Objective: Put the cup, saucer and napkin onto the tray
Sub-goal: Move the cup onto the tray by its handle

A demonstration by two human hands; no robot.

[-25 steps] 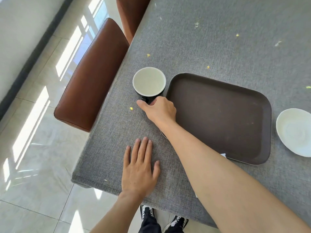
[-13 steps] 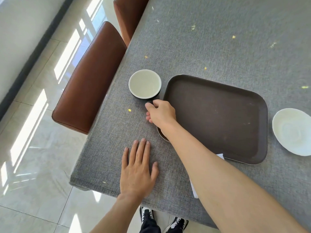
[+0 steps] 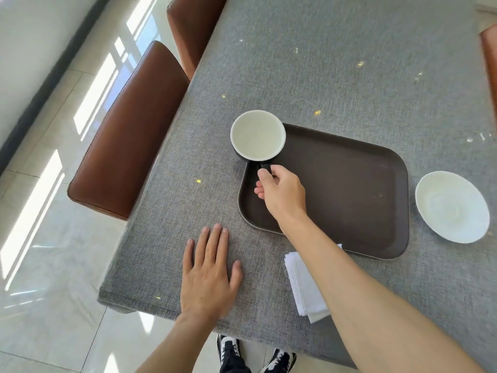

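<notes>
Grey woven cloth covers the table [image 3: 336, 63], and nearest its front edge the left hand [image 3: 208, 275] lies flat, fingers spread, holding nothing. Just right of it the folded white napkin [image 3: 304, 286] sits partly under the right forearm; it looks soft and light, best pinched at an edge, since it would flop if scooped. Beyond, the right hand [image 3: 282, 192] is closed on the dark handle of the cup [image 3: 257, 138], thumb on top, fingers curled beneath. That cup, white inside and dark outside, overlaps the near-left corner of the brown tray [image 3: 349, 189]; whether it is lifted or resting cannot be told. It seems rigid, breakable ceramic, so the handle is the sound hold. The tray's raised rim must be cleared, and its floor is open. To the right, apart from the tray, lies the white saucer [image 3: 451, 208], thin and chippable. 2 brown chairs [image 3: 126, 138] flank the left edge.
</notes>
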